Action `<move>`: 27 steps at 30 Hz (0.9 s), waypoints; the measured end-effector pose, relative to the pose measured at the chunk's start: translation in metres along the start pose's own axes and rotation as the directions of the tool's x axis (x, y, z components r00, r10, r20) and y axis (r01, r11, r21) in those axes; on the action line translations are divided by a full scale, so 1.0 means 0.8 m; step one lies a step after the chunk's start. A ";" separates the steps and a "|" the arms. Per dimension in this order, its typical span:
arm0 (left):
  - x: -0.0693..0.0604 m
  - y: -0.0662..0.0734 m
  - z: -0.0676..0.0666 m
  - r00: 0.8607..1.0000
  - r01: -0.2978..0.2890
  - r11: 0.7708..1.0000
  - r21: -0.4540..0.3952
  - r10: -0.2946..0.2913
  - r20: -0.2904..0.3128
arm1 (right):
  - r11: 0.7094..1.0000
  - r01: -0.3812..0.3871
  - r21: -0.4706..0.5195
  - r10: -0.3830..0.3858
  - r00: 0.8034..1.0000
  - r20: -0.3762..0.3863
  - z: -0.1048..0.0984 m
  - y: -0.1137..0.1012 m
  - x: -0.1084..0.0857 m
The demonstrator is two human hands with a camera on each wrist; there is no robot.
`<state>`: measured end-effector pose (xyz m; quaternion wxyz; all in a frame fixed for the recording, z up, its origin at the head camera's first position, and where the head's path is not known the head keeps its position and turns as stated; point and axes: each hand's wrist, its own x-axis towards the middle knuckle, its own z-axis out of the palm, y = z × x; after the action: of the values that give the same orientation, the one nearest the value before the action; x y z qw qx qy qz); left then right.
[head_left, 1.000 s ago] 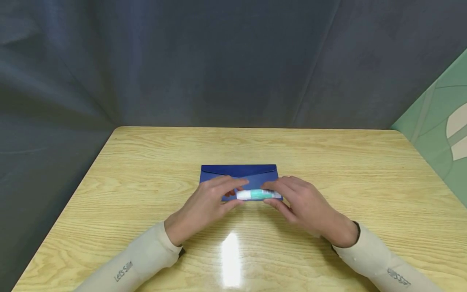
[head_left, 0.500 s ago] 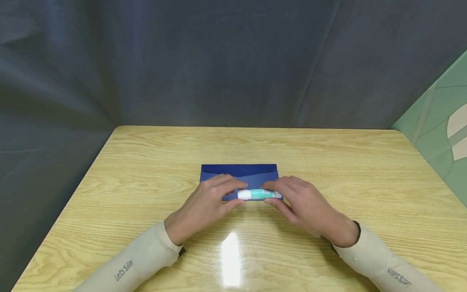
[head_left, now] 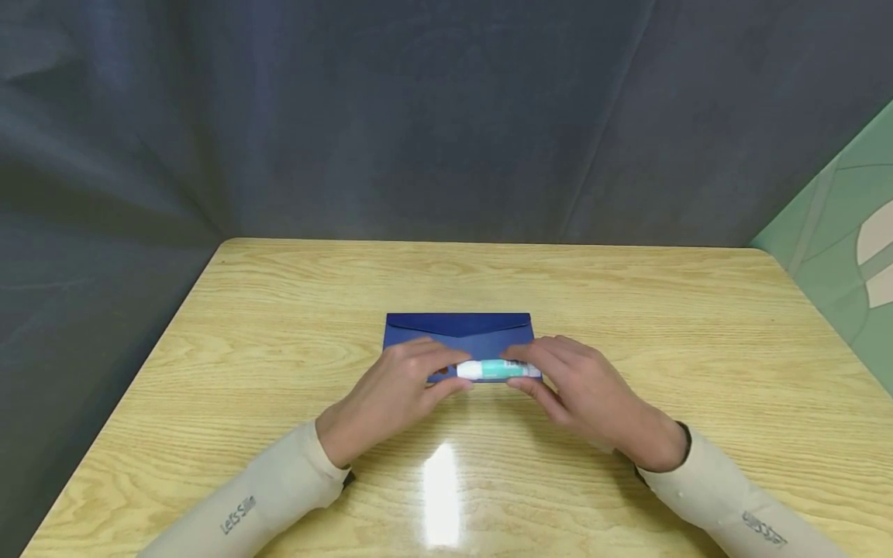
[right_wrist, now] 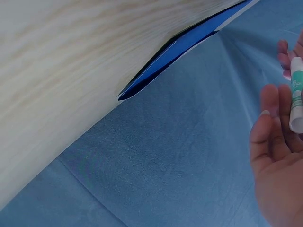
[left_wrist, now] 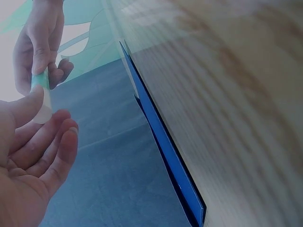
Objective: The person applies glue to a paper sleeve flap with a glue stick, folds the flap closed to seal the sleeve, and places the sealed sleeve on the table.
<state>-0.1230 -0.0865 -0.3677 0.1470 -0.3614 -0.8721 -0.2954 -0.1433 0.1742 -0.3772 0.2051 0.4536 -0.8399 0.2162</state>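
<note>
In the head view a white and green glue stick (head_left: pixel 492 370) lies level between my two hands, above the lower part of a blue envelope (head_left: pixel 418 329). My left hand (head_left: pixel 394 384) pinches the white cap end between thumb and fingers. At the other end, my right hand (head_left: pixel 586 387) grips the body with thumb and index finger. The left wrist view shows the left thumb over the white end of the glue stick (left_wrist: pixel 44 106), off the table. Seen from the right wrist, the glue stick (right_wrist: pixel 297 94) is partly cut off by the frame's edge.
The envelope rests flap side up on a light wood table (head_left: pixel 279 310). A dark cloth (head_left: pixel 432 116) hangs behind the table and along its left side. A green patterned panel (head_left: pixel 837 232) borders the right side.
The left thumb and index finger have come closer together on the white cap. The glue stick has shifted very slightly right and up. The envelope stays in place.
</note>
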 end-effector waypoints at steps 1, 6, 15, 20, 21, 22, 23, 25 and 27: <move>0.000 0.000 0.000 1.000 -0.005 1.000 0.001 0.005 -0.001 | 1.000 -0.001 0.000 0.001 1.000 -0.001 0.000 0.000 0.000; 0.000 -0.001 0.001 0.999 -0.048 0.999 0.024 0.049 -0.018 | 1.000 0.019 -0.002 -0.019 0.999 -0.028 0.003 0.002 0.000; 0.001 0.000 0.000 0.992 -0.113 0.991 0.076 0.117 -0.046 | 0.998 0.069 0.003 -0.069 0.994 -0.081 0.006 0.004 0.001; 0.000 0.000 0.000 0.990 -0.130 0.987 0.093 0.134 -0.040 | 0.997 0.071 0.010 -0.070 0.994 -0.078 0.006 0.004 0.000; 0.000 0.000 0.000 0.990 -0.132 0.987 0.095 0.136 -0.039 | 0.997 0.072 0.012 -0.071 0.994 -0.078 0.007 0.004 0.000; 0.000 0.000 0.000 0.990 -0.134 0.986 0.096 0.138 -0.038 | 0.997 0.072 0.014 -0.071 0.995 -0.077 0.007 0.004 0.000; 0.000 0.000 0.000 0.989 -0.135 0.986 0.100 0.140 -0.039 | 0.997 0.072 0.014 -0.071 0.994 -0.077 0.007 0.004 0.000; -0.001 0.001 0.000 0.989 -0.140 0.984 0.106 0.145 -0.041 | 0.997 0.070 0.019 -0.068 0.995 -0.077 0.007 0.004 0.000; -0.001 0.001 0.000 0.987 -0.150 0.981 0.120 0.157 -0.046 | 0.997 0.069 0.026 -0.067 0.995 -0.078 0.007 0.004 0.000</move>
<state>-0.1218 -0.0866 -0.3678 0.2140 -0.4103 -0.8529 -0.2417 -0.1465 0.1727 -0.3824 0.2380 0.4762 -0.8122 0.2386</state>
